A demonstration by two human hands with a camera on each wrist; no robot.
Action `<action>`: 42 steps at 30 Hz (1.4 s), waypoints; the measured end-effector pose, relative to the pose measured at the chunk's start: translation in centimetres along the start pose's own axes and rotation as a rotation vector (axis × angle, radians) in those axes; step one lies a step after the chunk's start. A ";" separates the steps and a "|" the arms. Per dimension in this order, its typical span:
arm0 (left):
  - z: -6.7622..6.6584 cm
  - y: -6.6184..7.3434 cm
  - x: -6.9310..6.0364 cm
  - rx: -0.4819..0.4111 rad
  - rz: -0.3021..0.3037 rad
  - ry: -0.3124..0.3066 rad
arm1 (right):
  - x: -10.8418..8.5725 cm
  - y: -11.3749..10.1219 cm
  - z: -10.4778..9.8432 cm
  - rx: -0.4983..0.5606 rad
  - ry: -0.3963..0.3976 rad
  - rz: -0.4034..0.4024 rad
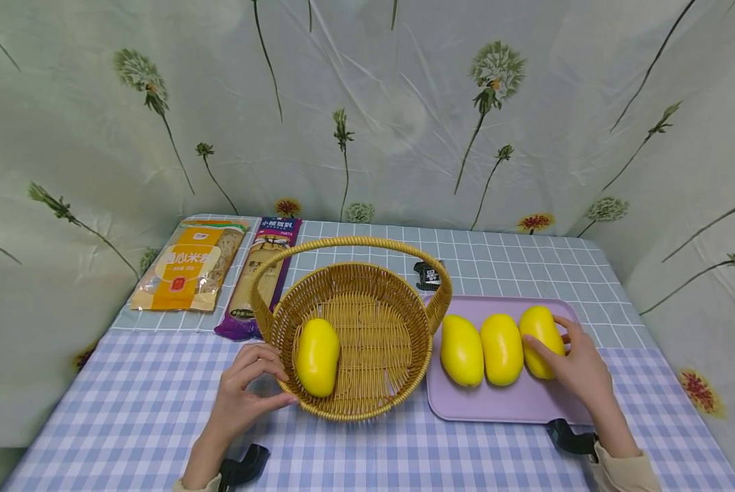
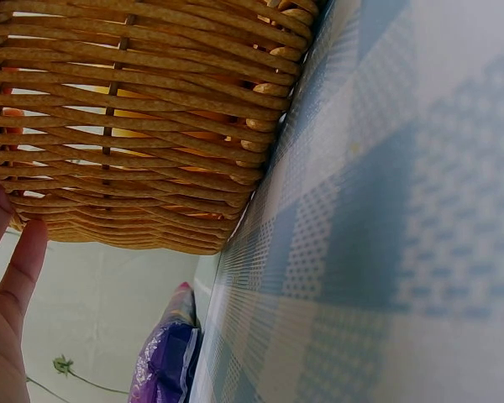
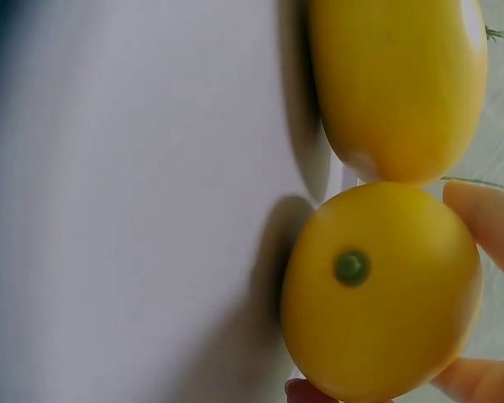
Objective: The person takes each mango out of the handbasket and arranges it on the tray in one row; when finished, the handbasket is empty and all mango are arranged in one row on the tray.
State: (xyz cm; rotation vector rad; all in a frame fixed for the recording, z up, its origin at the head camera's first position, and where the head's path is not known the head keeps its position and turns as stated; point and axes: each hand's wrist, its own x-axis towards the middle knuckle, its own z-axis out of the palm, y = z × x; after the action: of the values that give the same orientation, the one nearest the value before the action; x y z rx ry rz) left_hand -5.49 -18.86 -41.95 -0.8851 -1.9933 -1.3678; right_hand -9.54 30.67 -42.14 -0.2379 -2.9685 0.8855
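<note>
Left hand (image 1: 241, 383): fingers curling, gripping wicker basket (image 1: 373, 328), centre, one yellow fruit (image 1: 318, 357) lying inside | Right hand (image 1: 579, 365): fingers part-spread, pinching rightmost fruit (image 1: 539, 329) on lilac tray (image 1: 496, 406), lower right; two fruits (image 1: 501, 350) sitting beside | handle (image 1: 355, 241) overlapping purple packet (image 1: 274, 240) | orange packet (image 1: 189, 266) lying left

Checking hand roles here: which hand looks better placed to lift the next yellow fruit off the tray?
Probably the right hand: it grips the rightmost yellow fruit on the tray, while the left hand is at the basket's rim.
</note>
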 end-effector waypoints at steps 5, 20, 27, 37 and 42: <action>0.0 0.0 0.0 0.001 0.000 0.000 | 0.0 -0.1 -0.1 -0.013 -0.028 0.012; 0.0 -0.1 -0.1 -0.002 0.000 -0.001 | -0.1 -0.4 0.0 -0.101 -0.084 0.044; 0.0 -0.2 -0.1 -0.003 -0.001 0.000 | -0.2 -0.6 -0.1 -0.109 -0.114 0.061; 0.0 0.1 0.0 0.000 -0.008 -0.002 | -1.1 -1.3 -0.3 -0.171 -0.012 0.012; 0.0 0.1 0.0 0.001 -0.008 -0.003 | -1.8 -2.1 -0.1 -0.172 0.150 -0.034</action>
State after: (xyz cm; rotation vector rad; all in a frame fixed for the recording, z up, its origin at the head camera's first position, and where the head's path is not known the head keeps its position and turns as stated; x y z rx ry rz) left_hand -5.42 -18.89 -41.93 -0.8798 -2.0015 -1.3706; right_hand -8.04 28.68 -40.92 -0.2459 -2.8990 0.5812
